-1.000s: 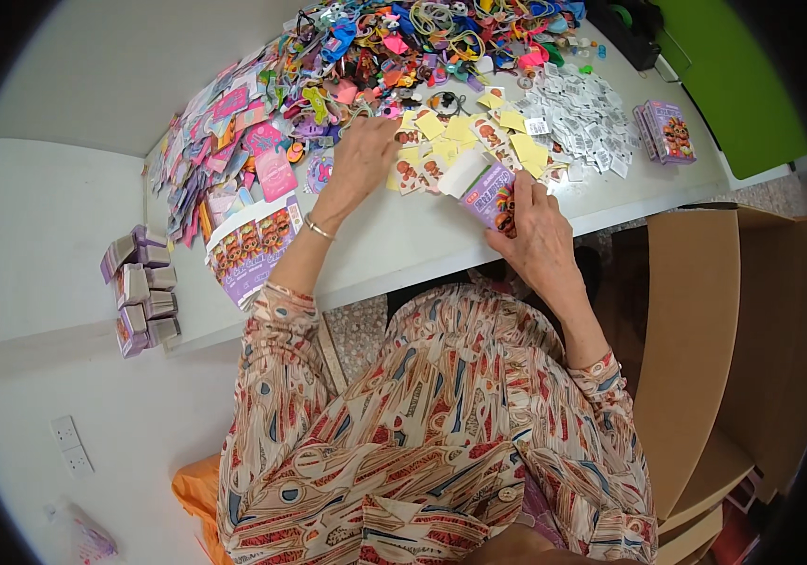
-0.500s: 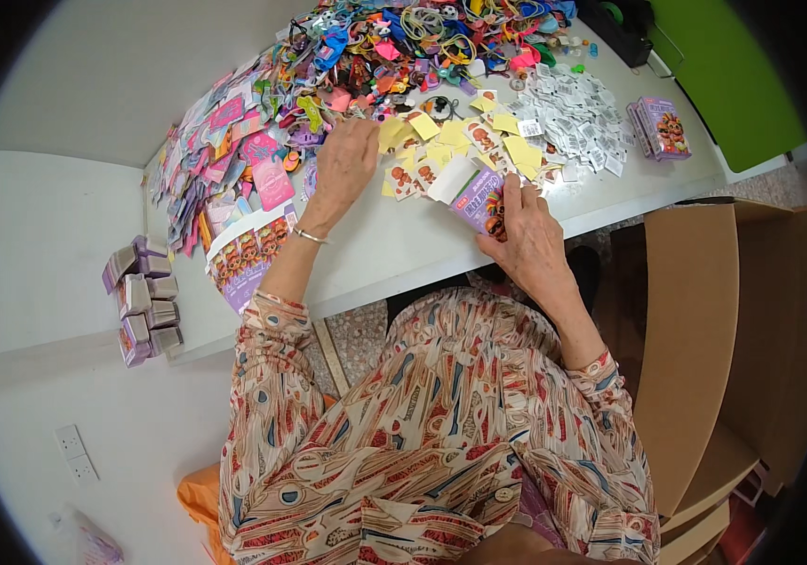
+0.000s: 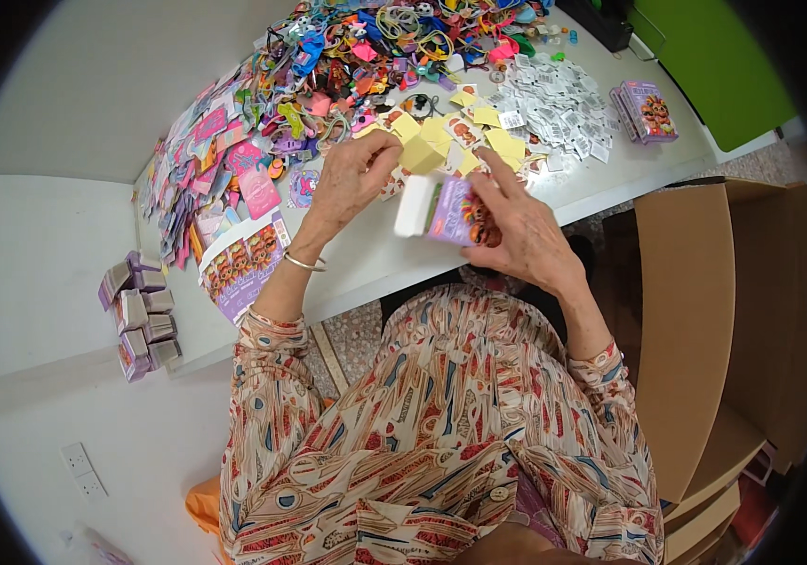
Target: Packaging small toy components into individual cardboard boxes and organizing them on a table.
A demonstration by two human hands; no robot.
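My right hand (image 3: 527,231) grips a small purple carton (image 3: 460,212) with cartoon figures on it, its white end flap (image 3: 414,205) standing out toward my left hand. My left hand (image 3: 356,179), wearing a bangle, is closed in a pinch at the edge of a yellow card (image 3: 422,154), which looks raised above the others. Under and beyond it lies a loose spread of yellow cards (image 3: 505,146), some turned to show printed figures. Just left of my left hand is a shiny sticker packet (image 3: 303,187).
A big heap of colourful trinkets and hair ties (image 3: 356,56) covers the far table. Pink cards (image 3: 257,191) pile at left, white labelled packets (image 3: 559,104) at right. Purple boxes (image 3: 646,111) stand far right; several open-ended cartons (image 3: 144,315) sit at left. A large cardboard box (image 3: 686,330) is beside me.
My left hand has moved slightly right and down, and a yellow card now shows at its fingertips. The carton has tilted and shifted left and down in my right hand, flap turning leftward.
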